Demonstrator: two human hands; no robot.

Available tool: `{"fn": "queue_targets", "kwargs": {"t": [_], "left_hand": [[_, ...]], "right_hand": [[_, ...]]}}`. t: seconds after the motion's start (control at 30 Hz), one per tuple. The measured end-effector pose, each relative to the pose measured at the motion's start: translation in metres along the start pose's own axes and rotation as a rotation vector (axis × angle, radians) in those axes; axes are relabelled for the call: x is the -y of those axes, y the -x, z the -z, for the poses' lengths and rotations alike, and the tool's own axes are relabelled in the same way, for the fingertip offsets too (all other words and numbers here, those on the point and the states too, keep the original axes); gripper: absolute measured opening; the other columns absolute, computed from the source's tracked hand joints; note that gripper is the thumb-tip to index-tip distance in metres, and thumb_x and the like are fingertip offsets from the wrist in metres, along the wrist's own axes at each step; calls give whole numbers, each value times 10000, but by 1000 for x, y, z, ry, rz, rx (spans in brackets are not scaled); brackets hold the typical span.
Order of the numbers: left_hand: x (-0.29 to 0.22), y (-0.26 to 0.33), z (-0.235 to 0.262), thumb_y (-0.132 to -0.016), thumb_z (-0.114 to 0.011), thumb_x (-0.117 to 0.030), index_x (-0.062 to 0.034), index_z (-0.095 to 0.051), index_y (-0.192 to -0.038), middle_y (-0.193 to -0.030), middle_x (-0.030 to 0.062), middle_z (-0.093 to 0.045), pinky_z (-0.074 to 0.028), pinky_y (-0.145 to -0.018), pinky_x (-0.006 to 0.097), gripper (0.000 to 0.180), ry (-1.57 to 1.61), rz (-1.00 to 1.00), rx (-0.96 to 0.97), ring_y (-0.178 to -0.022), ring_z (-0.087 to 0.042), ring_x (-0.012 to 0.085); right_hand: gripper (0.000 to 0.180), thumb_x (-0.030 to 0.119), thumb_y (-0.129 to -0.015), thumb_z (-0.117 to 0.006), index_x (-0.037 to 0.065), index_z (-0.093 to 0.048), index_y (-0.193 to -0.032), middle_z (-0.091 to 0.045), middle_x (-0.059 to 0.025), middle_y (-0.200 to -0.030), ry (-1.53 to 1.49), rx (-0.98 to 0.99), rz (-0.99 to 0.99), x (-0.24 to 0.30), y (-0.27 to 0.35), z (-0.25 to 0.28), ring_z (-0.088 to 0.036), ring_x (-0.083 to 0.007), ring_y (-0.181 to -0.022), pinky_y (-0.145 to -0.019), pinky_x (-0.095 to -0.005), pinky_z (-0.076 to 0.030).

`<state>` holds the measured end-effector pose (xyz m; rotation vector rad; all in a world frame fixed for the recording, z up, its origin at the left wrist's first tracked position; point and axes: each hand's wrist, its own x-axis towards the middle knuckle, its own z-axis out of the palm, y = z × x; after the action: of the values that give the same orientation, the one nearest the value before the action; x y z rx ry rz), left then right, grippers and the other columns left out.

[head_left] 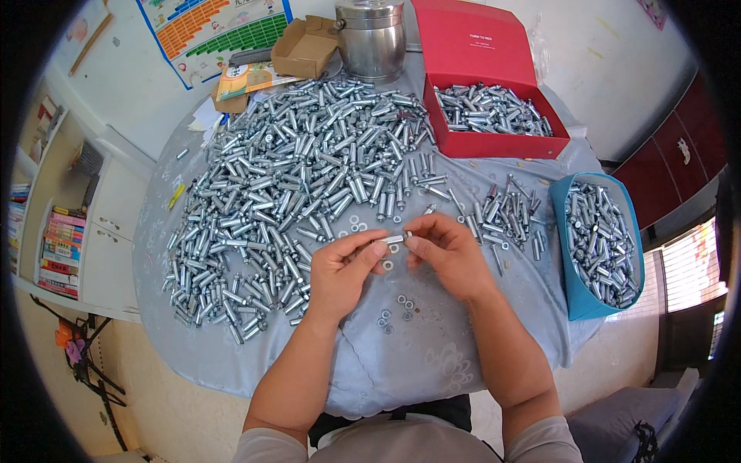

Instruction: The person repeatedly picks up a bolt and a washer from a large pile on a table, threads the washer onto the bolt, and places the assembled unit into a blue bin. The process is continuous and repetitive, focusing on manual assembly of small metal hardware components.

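An expansion anchor bolt [394, 239] lies level between my two hands, over the middle of the table. My left hand [340, 270] pinches its left part between thumb and fingers. At the bolt's other end the thumb and fingertips of my right hand [451, 258] are pressed together; whether they also hold a small nut or washer is too small to tell. Washers [388, 265] lie just under and beyond my fingers. Closer to me sits a small cluster of nuts [384, 321]. A big heap of metal anchor bolts [293, 170] spreads to the left and far side.
Bolts fill a red box [494, 145] with a raised lid at the far right and a blue bin [580, 289] at the right edge. Loose bolts and sleeves [505, 212] lie between. A steel pot [372, 46] and cardboard box [303, 48] stand behind the heap.
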<state>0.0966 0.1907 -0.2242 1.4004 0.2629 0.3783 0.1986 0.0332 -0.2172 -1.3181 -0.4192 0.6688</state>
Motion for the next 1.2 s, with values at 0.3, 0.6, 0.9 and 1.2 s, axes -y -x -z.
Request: {"fn": "queue_targets", "kwargs": {"t": [0.3,0.6,0.9,1.2], "left_hand": [[-3,-1,-3,-901,-649,-93,27,-662,-1047,-841,102,-704,-505,-601,228,189,68,54,-30,-636,-618,121],[-7,1,-2,-948,-610,-270,-23,-597,-768,-602,57,-591,-402,-434,230,306,27,93,-97,-455,-505,105],[-9,1,0,-957,-587,-339,-60,-551,-699,-498,16,-488,-305,-364,230,381,67,190,-117,-365,-399,86],[-9,1,-3,-958,-583,-347,-51,-558,-713,-516,19,-503,-315,-370,231,385,32,159,-111,-379,-408,87]], "right_hand": [[164,32,-879,-654,17,-625,-1040,-630,-26,-904,21,11,31,-3,0,4,-590,-92,-791,-713,-240,-481],[270,-34,-813,-685,25,-627,-1070,-630,-36,-973,195,-3,256,-1,4,-1,-607,-115,-867,-785,-261,-493],[241,-28,-826,-678,11,-628,-1058,-625,-50,-1000,137,7,303,6,8,-11,-607,-109,-862,-768,-255,-498],[180,3,-853,-680,32,-638,-1026,-618,-15,-920,75,21,61,-4,5,-7,-569,-83,-801,-716,-227,-473]]}}
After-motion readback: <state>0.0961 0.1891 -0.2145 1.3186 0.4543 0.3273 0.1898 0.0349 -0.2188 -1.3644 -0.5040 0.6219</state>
